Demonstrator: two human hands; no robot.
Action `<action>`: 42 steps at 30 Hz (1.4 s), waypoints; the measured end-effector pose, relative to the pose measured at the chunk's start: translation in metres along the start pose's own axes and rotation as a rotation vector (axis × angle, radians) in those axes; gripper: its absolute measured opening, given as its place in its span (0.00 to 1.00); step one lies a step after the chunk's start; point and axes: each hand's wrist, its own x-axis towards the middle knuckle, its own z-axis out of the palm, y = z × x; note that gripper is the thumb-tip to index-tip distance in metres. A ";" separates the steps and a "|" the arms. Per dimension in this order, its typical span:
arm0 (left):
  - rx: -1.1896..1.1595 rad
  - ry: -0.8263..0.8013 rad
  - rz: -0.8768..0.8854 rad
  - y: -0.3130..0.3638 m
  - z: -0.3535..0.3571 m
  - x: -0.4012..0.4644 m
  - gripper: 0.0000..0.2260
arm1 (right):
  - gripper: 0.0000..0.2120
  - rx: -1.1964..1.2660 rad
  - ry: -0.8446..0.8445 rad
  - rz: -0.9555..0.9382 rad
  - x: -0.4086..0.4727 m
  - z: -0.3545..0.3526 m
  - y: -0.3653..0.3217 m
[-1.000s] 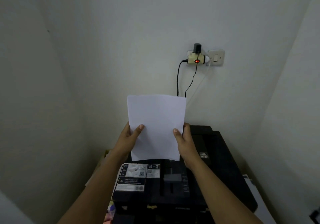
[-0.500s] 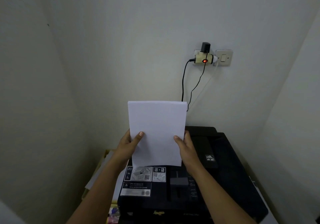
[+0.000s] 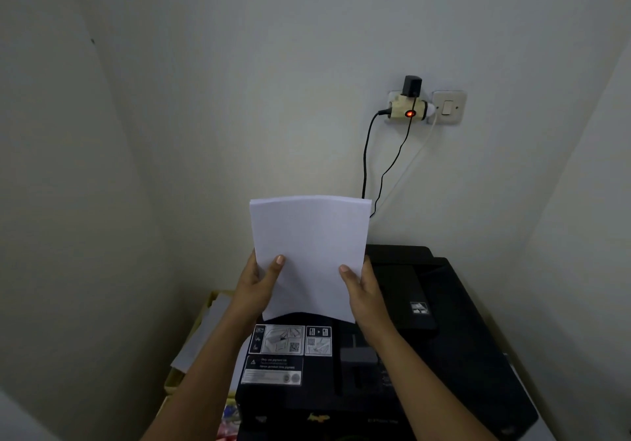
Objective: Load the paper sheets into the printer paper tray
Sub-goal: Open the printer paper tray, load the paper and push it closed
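I hold a stack of white paper sheets (image 3: 310, 249) upright in front of me, above the black printer (image 3: 444, 355). My left hand (image 3: 257, 285) grips the stack's lower left edge, thumb on the front. My right hand (image 3: 363, 295) grips its lower right edge the same way. The bottom edge of the sheets hangs just above the printer's rear paper tray (image 3: 327, 365), which carries white instruction labels (image 3: 278, 355) and a grey paper guide (image 3: 358, 355). Whether the sheets touch the tray I cannot tell.
White walls close in on the left, back and right. A wall socket with a lit red adapter (image 3: 408, 109) and a switch (image 3: 448, 107) sit above the printer, with cables hanging down. A yellowish box with papers (image 3: 201, 334) lies left of the printer.
The sheets and both hands have sunk lower toward the printer tray, and my view has shifted slightly. The grip on the stack is unchanged.
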 end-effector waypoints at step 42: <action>-0.026 -0.203 -0.288 0.031 0.096 -0.060 0.27 | 0.17 -0.030 0.166 0.012 -0.076 -0.113 -0.049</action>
